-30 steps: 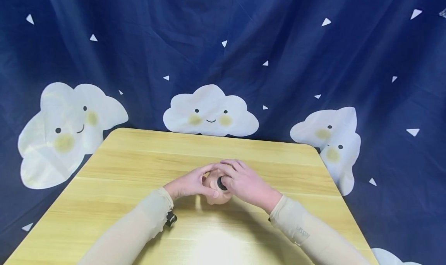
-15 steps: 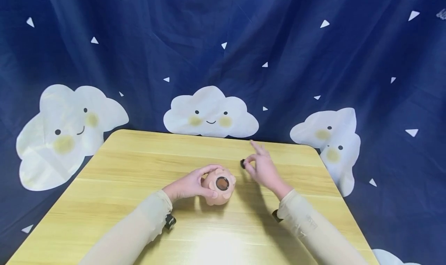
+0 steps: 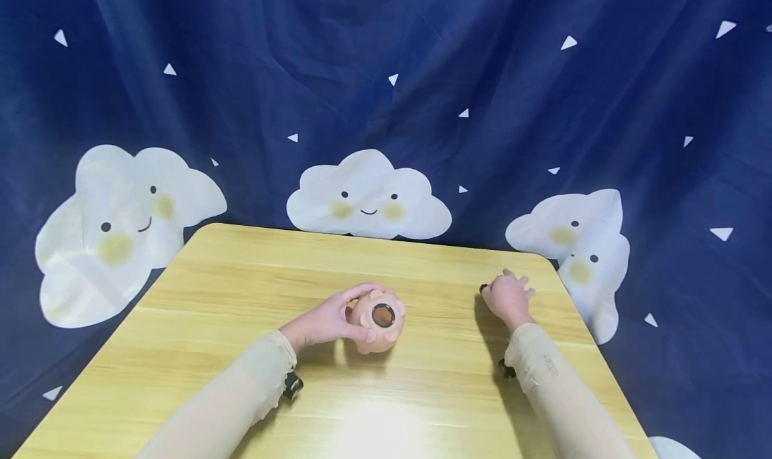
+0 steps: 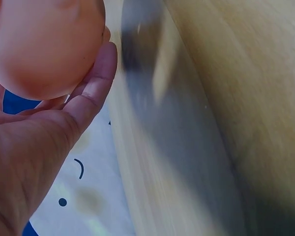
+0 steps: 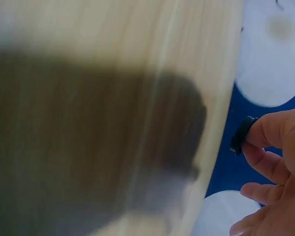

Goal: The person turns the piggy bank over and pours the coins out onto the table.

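While I watch from the head view, my left hand [image 3: 326,321] has its grip curled round one peach-coloured round pot [image 3: 376,321], which stands on the wooden counter [image 3: 241,278] near the middle. Its round mouth [image 3: 383,315] faces up, rimmed dark; what lies inside I cannot tell. Well apart, near the counter's right edge, my right hand [image 3: 508,297] pinches one small black cap [image 5: 242,134] between thumb and fingertip.
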